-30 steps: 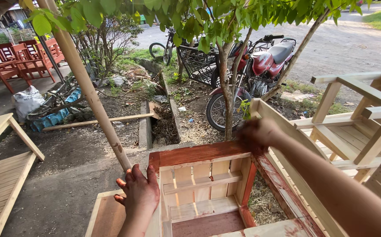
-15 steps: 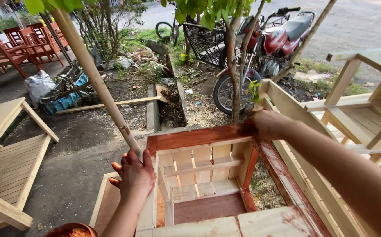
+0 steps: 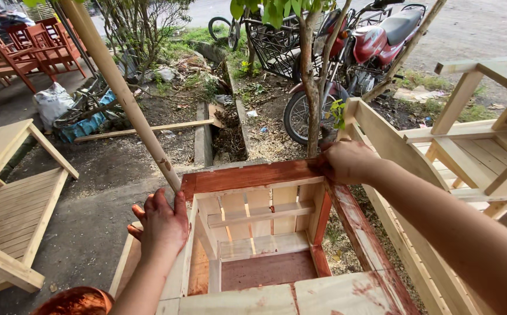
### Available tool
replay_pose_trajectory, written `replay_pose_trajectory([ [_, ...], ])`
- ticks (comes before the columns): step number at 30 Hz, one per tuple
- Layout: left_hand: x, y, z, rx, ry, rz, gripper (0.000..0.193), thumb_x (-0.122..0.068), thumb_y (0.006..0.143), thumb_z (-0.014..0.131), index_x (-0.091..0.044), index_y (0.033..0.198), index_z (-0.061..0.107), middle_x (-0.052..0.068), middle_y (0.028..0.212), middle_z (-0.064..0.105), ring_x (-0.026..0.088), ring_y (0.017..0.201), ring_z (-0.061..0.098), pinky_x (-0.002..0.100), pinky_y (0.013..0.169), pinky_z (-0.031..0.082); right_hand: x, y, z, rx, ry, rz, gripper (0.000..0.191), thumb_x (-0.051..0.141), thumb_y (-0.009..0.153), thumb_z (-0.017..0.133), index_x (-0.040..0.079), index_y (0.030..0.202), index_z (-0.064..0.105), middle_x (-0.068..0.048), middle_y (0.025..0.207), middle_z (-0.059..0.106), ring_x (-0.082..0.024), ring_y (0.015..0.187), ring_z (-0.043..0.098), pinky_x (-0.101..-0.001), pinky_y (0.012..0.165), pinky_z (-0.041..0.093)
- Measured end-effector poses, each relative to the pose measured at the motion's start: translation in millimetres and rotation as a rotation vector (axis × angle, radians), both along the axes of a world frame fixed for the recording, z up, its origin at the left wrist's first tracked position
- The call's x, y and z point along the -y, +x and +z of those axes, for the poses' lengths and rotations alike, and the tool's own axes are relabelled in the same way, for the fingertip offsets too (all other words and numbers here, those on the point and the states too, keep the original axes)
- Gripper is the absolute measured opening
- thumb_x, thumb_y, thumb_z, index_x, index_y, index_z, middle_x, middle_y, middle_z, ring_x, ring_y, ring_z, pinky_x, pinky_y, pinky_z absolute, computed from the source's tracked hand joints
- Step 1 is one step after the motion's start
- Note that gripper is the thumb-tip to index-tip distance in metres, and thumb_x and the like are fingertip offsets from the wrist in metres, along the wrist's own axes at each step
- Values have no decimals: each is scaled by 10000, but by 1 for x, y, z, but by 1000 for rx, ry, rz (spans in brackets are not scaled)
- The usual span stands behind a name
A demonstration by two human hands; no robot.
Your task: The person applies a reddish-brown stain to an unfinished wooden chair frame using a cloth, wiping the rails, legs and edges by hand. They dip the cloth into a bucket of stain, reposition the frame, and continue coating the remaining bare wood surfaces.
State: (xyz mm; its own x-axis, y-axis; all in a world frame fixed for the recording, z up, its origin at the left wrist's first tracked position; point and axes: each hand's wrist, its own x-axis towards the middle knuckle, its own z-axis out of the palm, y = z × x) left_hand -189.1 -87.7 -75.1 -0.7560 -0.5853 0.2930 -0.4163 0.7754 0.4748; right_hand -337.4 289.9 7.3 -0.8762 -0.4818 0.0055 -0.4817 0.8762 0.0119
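A slatted wooden chair frame (image 3: 253, 178) lies in front of me, its far rail stained red-brown and its other parts bare pale wood with red smears. My left hand (image 3: 161, 224), stained red, rests flat on the frame's left side rail and holds nothing. My right hand (image 3: 347, 160) presses on the far right corner of the stained rail; its fingers curl over something small and dark that I cannot make out.
A round container of red stain (image 3: 75, 302) sits at the bottom left. Unpainted wooden chairs stand at left (image 3: 8, 216) and right (image 3: 481, 151). A slanted pole (image 3: 119, 87), a thin tree trunk (image 3: 312, 87), a red motorcycle (image 3: 376, 41) and red chairs (image 3: 20, 49) lie beyond.
The view has tilted down and drawn closer to the frame. My right hand has slid along the far rail to its right corner. My left hand stays on the left rail.
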Motion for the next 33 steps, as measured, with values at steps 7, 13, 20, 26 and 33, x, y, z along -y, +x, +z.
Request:
replay_pose_trajectory([
  [7, -2, -4, 4, 4, -74, 11, 702, -617, 992, 334, -132, 1496, 394, 167, 1577, 347, 512, 1507, 121, 798, 1110, 66, -17, 16, 57, 365, -362, -156, 299, 373, 1013, 608, 226, 1251, 713, -171, 911, 797, -355, 669, 674, -466, 584, 575],
  [13, -2, -4, 8, 55, -44, 12, 712, -620, 1009, 304, -132, 1525, 353, 177, 1575, 324, 501, 1521, 74, 757, 1146, 34, 16, -9, 50, 657, -1042, -99, 340, 314, 1012, 634, 208, 1326, 559, -200, 1073, 787, -350, 789, 753, -428, 673, 666],
  [20, -1, -5, 5, 56, -1, 2, 711, -618, 1010, 295, -135, 1529, 344, 176, 1589, 312, 503, 1520, 71, 743, 1156, 35, 27, -32, -32, -129, -407, 364, 391, 477, 958, 620, 200, 1180, 784, -144, 1222, 669, -385, 1197, 567, -561, 998, 441],
  [26, -6, -9, 2, 69, 34, 1, 707, -642, 983, 295, -172, 1504, 373, 139, 1601, 325, 486, 1532, 92, 743, 1161, 54, 44, -47, -54, -294, -252, 250, 328, 461, 867, 682, 146, 812, 758, -47, 921, 700, -239, 1009, 668, -419, 973, 498],
  [33, -13, -11, 2, 36, 86, -46, 712, -652, 994, 263, -177, 1517, 351, 138, 1606, 308, 480, 1522, 109, 752, 1141, 68, 62, -35, -45, -312, -229, 138, 304, 446, 856, 673, 162, 797, 766, -52, 931, 689, -293, 961, 678, -441, 907, 551],
])
